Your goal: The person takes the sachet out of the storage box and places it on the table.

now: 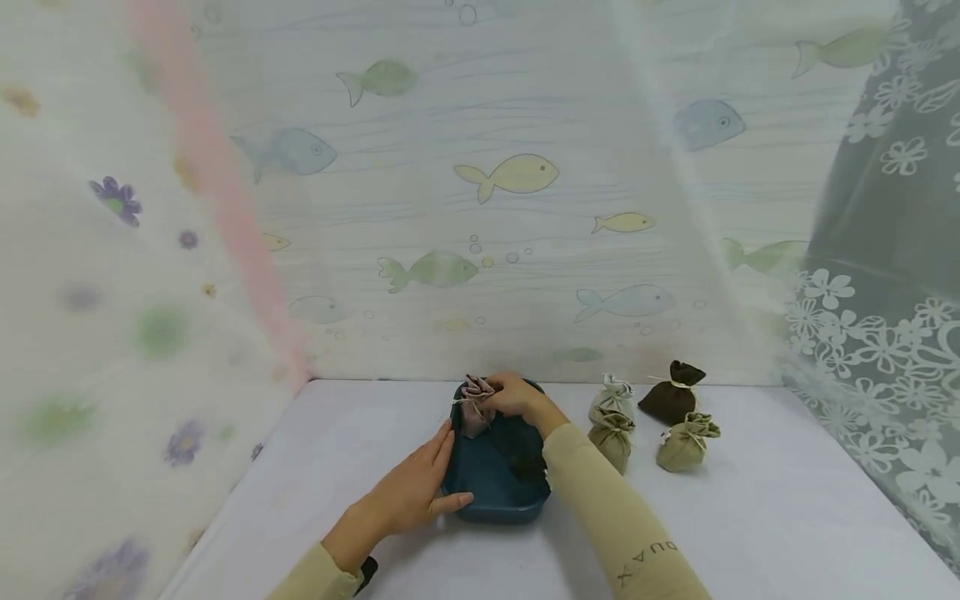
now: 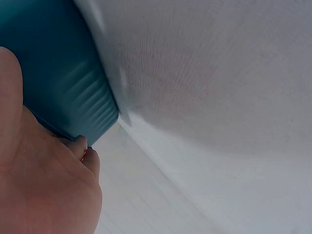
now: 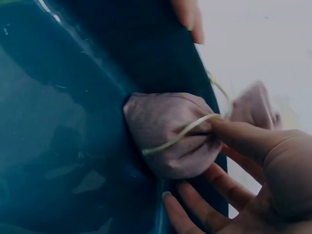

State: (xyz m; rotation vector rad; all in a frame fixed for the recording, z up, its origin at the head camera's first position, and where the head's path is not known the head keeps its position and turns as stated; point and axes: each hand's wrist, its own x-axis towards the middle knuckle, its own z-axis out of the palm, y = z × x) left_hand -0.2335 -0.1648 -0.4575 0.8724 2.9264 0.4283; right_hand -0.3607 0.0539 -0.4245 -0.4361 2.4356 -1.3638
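A deep teal dish (image 1: 491, 510) stands on the white tabletop in the middle of the head view. My left hand (image 1: 429, 487) lies flat against its left outer wall, fingers straight and thumb along the front rim. The left wrist view shows the ribbed wall of the dish (image 2: 63, 73) against the palm of my left hand (image 2: 44, 185). My right hand (image 1: 504, 395) reaches over the dish's far left corner and pinches a mauve drawstring pouch (image 1: 474, 410). In the right wrist view the pouch (image 3: 170, 131) rests on the inner wall of the dish (image 3: 73, 122), held at its tied neck by my right hand (image 3: 258, 156).
Several more pouches sit to the right of the dish: a pale one (image 1: 611, 396), a dark brown one (image 1: 672, 395) and two olive ones (image 1: 613, 439) (image 1: 686, 443). A fish-print backdrop (image 1: 510, 175) closes the back. Floral curtains hang at both sides.
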